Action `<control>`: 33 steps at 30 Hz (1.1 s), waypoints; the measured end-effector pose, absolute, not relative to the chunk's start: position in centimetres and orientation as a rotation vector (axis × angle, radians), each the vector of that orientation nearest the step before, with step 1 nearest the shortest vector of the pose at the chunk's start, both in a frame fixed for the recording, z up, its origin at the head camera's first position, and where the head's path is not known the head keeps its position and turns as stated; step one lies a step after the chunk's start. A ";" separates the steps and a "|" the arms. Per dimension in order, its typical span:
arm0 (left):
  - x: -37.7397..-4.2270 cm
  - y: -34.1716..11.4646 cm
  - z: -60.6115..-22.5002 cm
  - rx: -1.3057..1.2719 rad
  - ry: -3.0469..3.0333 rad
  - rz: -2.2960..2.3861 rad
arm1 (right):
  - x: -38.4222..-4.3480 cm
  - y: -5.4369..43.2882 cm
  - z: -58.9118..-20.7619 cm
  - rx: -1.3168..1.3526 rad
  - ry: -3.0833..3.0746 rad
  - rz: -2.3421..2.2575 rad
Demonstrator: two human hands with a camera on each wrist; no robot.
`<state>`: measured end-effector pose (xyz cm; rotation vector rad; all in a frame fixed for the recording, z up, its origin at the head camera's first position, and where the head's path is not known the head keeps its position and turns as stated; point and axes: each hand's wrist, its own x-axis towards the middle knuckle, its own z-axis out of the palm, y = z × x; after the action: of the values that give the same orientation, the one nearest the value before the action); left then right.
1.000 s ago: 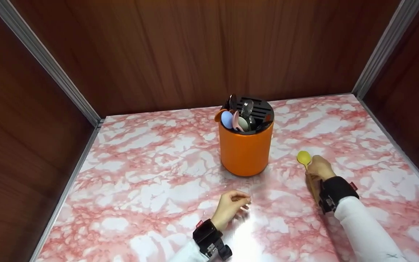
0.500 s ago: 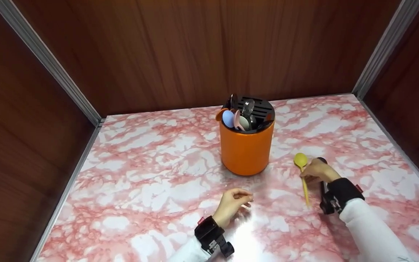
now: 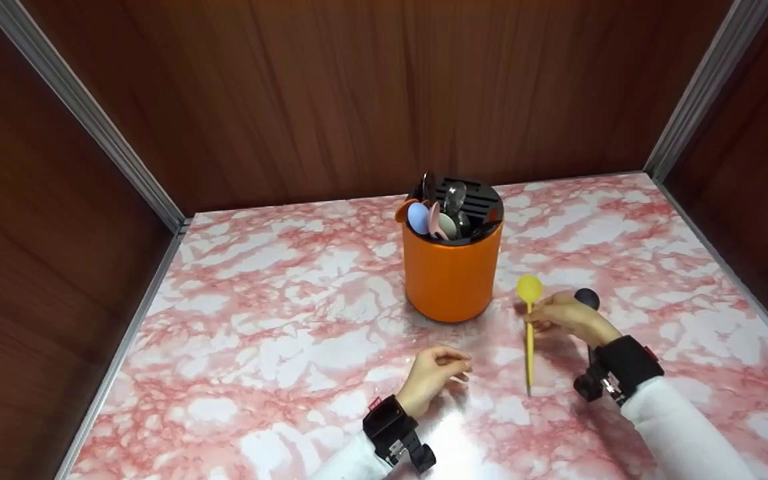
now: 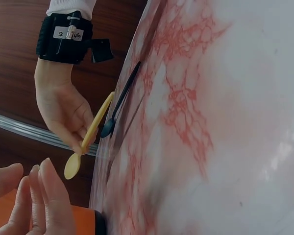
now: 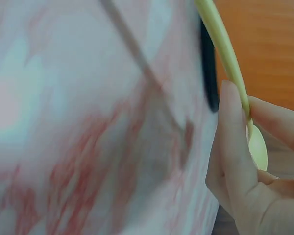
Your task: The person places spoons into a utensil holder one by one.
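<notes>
My right hand (image 3: 571,315) pinches a yellow spoon (image 3: 529,347) by its handle near the bowl, and the handle points toward me. In the right wrist view thumb and fingers close on the spoon's handle (image 5: 225,49). The left wrist view shows the spoon raised off the table. Partly hidden behind the right hand lies a dark spoon (image 3: 587,299) on the tabletop. My left hand (image 3: 434,377) is over the table in front of the orange holder, fingers loosely curved, holding nothing.
An orange cylindrical utensil holder (image 3: 451,280) with a black slotted top stands at mid-table. Several spoons, among them a blue spoon (image 3: 418,219) and a pink spoon (image 3: 435,220), stick out of it. Wood-grain panels (image 3: 331,100) enclose the red-and-white marbled table (image 3: 277,300).
The right hand has moved left with the yellow spoon, lifting it away from the dark spoon, which has come into view. The left hand has shifted only slightly right.
</notes>
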<state>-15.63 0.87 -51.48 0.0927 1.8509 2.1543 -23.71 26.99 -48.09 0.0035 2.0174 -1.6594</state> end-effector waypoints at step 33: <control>-15.4 2.1 -51.7 0.008 1.637 2.215 | -20.9 21.9 -47.3 0.094 1.873 -1.883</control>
<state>-15.43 2.15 -51.65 0.0075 1.6374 2.2149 -20.91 21.86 -47.26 0.0943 1.8733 -1.8831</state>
